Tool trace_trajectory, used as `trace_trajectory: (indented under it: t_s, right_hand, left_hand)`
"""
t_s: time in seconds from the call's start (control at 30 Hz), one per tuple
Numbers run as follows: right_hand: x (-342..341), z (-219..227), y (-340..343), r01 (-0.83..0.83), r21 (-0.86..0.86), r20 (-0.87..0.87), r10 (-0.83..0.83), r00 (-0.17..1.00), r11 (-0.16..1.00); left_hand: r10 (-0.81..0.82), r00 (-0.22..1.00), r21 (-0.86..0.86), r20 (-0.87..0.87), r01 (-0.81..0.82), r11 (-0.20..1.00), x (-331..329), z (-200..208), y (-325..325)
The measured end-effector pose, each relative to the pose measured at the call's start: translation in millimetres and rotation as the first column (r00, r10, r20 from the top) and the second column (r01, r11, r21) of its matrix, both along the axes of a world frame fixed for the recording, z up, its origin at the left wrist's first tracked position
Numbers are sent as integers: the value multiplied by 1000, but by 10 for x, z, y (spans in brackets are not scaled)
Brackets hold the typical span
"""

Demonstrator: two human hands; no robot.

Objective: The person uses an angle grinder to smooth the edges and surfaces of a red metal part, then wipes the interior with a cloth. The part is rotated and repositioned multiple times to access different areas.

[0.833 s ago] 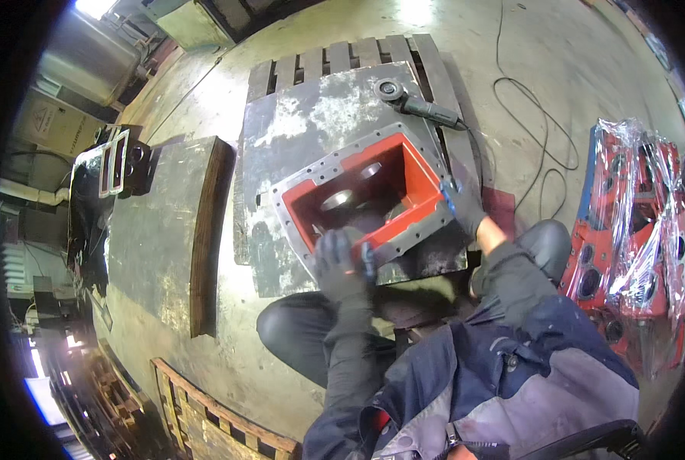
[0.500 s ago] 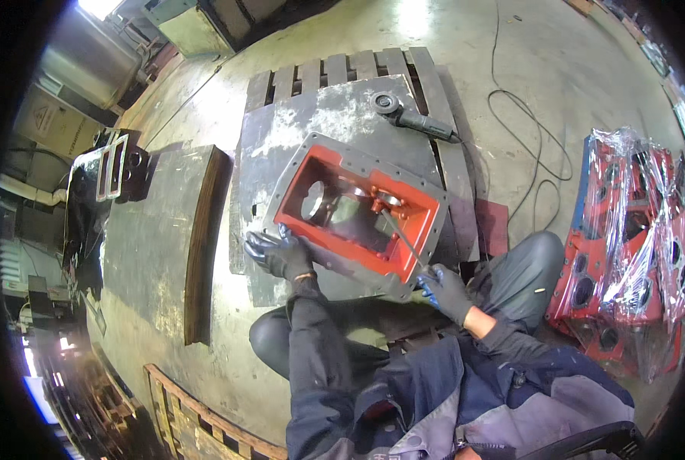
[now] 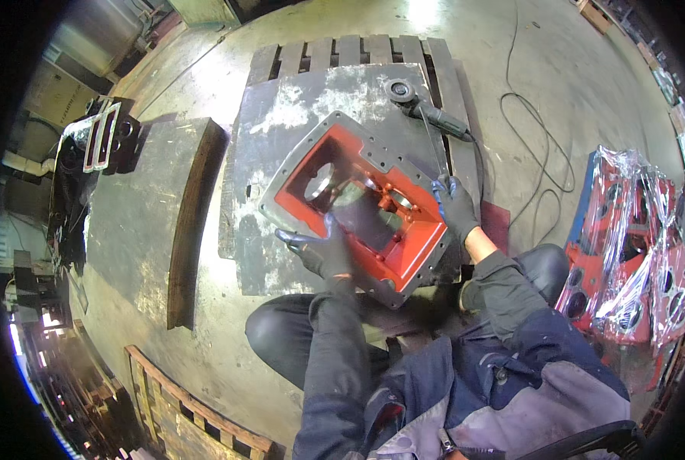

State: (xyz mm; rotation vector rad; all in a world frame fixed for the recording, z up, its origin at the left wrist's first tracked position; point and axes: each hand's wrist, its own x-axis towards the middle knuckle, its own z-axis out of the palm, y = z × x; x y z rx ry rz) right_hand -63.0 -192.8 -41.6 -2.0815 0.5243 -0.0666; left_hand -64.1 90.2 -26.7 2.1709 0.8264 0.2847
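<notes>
A cast metal housing [image 3: 427, 249] with a grey, bolt-holed flange and red-painted inside lies opening up on a dark metal sheet [image 3: 273, 264] in front of me. My left hand [image 3: 323, 251], in a dark glove, grips its near-left rim, thumb at the inner edge and fingers reaching outward. At the right rim my gloved right hand [image 3: 457, 208] is closed on a thin metal rod tool [image 3: 432, 138]. The rod points away from me, past the flange toward the angle grinder [image 3: 427, 111]; the hand covers its lower end. Round bores and red bosses show inside the housing.
The sheet rests on a slatted pallet [image 3: 348, 52], and the grinder's cord [image 3: 545, 146] loops across the floor at right. Red castings in clear film [image 3: 626, 245] stand at far right. To the left are a thick plate stack [image 3: 147, 222] and a slotted frame [image 3: 103, 138].
The housing has turned clockwise on the sheet. My right hand has moved up along its right side, swinging the rod out of the housing. My left hand has shifted right along the rim.
</notes>
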Motion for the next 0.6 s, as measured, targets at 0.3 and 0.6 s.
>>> trace_trajectory:
  t_s: [0.3,0.6]
  right_hand:
    - [-841,-403,431,160,409,164,-244,956,898]
    - [-1779,-538,842,123,625,-56,-113,992,771]
  left_hand:
    - [-307,949,271,69,278,922,480,-119,361]
    - [-702,708,276,80,661,698,1158,-35,674]
